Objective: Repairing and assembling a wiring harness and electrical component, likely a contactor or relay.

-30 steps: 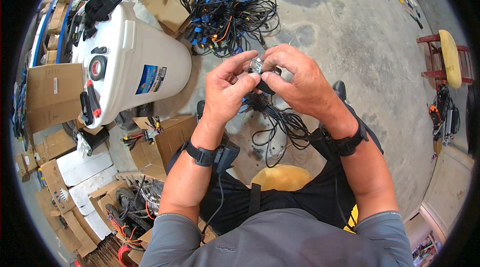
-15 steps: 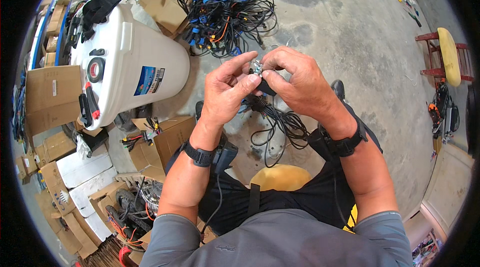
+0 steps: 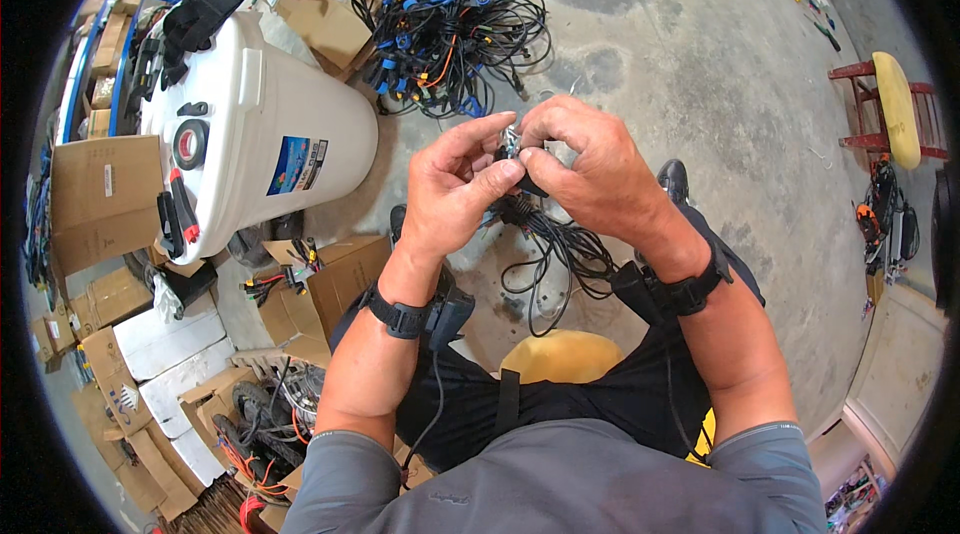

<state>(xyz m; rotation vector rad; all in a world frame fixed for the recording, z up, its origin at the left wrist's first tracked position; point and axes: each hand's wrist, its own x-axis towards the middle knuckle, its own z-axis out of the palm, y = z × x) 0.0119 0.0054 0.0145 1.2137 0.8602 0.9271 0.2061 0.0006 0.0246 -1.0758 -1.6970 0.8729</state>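
Just ahead of my chest, both hands meet around a small piece with shiny silvery bits (image 3: 509,141), which looks like the end of a black cable; its exact make is too small to tell. My left hand (image 3: 448,184) pinches it from the left with thumb and forefinger. From the right, my right hand (image 3: 592,159) closes thumb and fingers on the same end. A black part shows under the right fingers. Below the hands hangs or lies a coiled bundle of black cables (image 3: 567,254), between my knees; where it joins the held end is hidden.
A tangled pile of black and blue cables (image 3: 450,34) lies on the concrete floor ahead. At left stands a white bucket (image 3: 330,124) bearing a roll of black tape (image 3: 190,143) and red-black cutters (image 3: 183,204). Cardboard boxes (image 3: 105,189) crowd the left; a yellow-topped stool (image 3: 898,114) is far right.
The fingers have shifted slightly around the silvery end, and my right hand has tilted a little. Both hands keep their grip in nearly the same place.
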